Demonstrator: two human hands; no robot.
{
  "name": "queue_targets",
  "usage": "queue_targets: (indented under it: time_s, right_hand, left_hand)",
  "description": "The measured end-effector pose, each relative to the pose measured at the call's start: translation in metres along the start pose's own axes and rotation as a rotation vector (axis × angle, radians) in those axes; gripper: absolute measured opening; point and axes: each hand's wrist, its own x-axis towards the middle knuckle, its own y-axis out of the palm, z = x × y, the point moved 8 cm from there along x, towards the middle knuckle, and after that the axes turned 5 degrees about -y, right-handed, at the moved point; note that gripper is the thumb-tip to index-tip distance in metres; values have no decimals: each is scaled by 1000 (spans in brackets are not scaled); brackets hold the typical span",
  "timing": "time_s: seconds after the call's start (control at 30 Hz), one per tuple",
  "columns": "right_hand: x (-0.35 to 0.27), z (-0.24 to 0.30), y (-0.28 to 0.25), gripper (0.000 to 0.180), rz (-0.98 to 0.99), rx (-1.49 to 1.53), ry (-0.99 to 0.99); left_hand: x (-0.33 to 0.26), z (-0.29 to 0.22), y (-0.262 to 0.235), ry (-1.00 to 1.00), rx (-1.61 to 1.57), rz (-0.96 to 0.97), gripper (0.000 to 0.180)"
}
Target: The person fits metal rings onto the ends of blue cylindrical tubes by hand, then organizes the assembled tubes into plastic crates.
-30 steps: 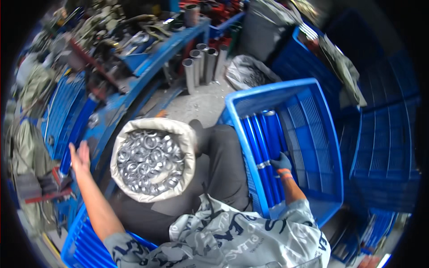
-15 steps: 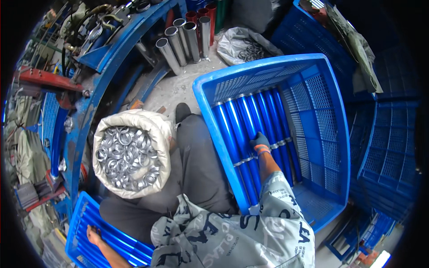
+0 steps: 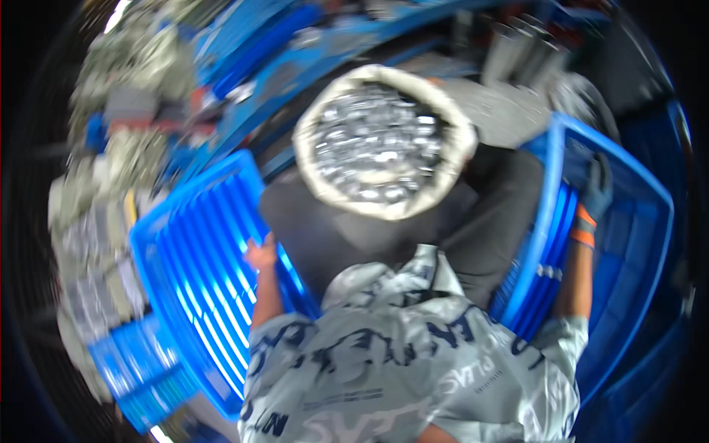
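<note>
My bare left hand (image 3: pixel 262 252) is at the right side of a blue crate (image 3: pixel 144 240) on the left, over a row of shiny blue metal tubes (image 3: pixel 207 258). Its fingers look parted and nothing shows in them, though motion blurs them. My right hand (image 3: pixel 600 188), in a dark glove with an orange band at the wrist, is inside the larger blue crate (image 3: pixel 613 140) on the right. Its fingers look stretched out, beside more blue tubes (image 3: pixel 546 273). The crate's near wall hides part of those tubes.
Between my legs stands a white sack (image 3: pixel 306 140) full of silvery metal rings (image 3: pixel 377 144). Behind it runs a blue metal frame (image 3: pixel 295 55). Several bare metal tubes (image 3: pixel 517 52) stand upright at the far right, near a pale bag (image 3: pixel 580 100). Wrapped bundles (image 3: pixel 96 244) lie far left.
The view has swung left, bringing the left crate fully in. My right hand has left the middle of the tubes for the crate's far part. My left hand remains at the left crate's tubes.
</note>
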Motion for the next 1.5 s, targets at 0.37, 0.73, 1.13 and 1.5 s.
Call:
queue_targets:
  time_s: [0.37,0.73,1.13,1.5]
  right_hand:
    - [-106,376,260,100,789,264,-685]
    - [-155,379,334,70,824,-356,-877]
    - [-143,390,273,35,707,-106,-879]
    - [-150,458,183,74,1013,1840,728]
  left_hand:
    - [-19,-45,-15,193,-491,-39,63]
    - [156,225,-149,-380,-334,-315,111]
    - [218,249,-127,-338,-362,-58,108]
    - [104,2,-293,384,-1058,131,64]
